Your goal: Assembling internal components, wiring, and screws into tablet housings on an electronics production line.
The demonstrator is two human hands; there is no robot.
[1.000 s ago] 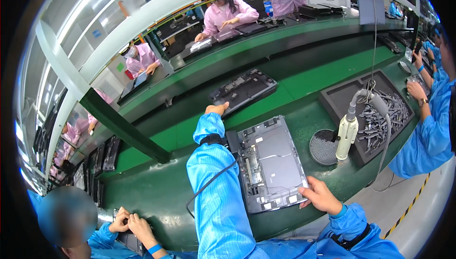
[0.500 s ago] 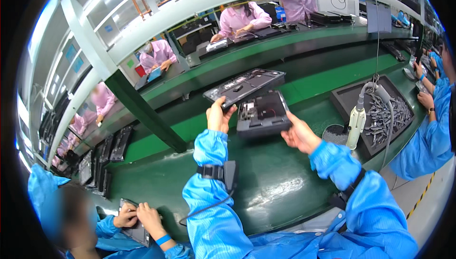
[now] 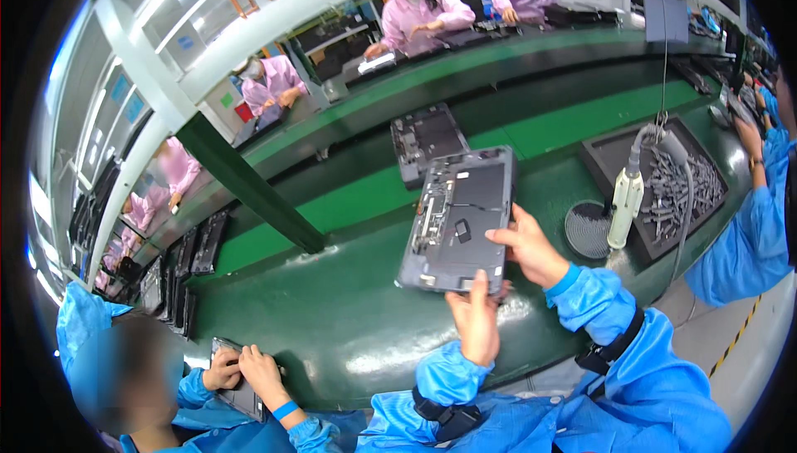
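An opened laptop base (image 3: 440, 258) is held tilted above the green bench, its circuit boards and flat grey interior facing up. My left hand (image 3: 475, 324) grips its near edge, thumb on top and the other fingers mostly hidden beneath. At the right side my right hand (image 3: 535, 249) is closed on the same base, thumb lying over its surface. A small black piece (image 3: 462, 231) sits on the base's interior. Just beyond, a second opened laptop base (image 3: 432, 139) lies by the bright green strip, partly overlapped in view by the held one.
On the right, a white electric screwdriver (image 3: 624, 212) hangs from a cable beside a dark tray (image 3: 599, 162) of small grey parts. A round black mesh-like disc (image 3: 586, 229) lies near it. Left are a green post (image 3: 249, 183) and a co-worker's hands (image 3: 249, 370); another co-worker sits right.
The base from my left hand has come nearer and is now in both hands. The one from my right hand now lies beyond. My left hand has moved right and toward me.
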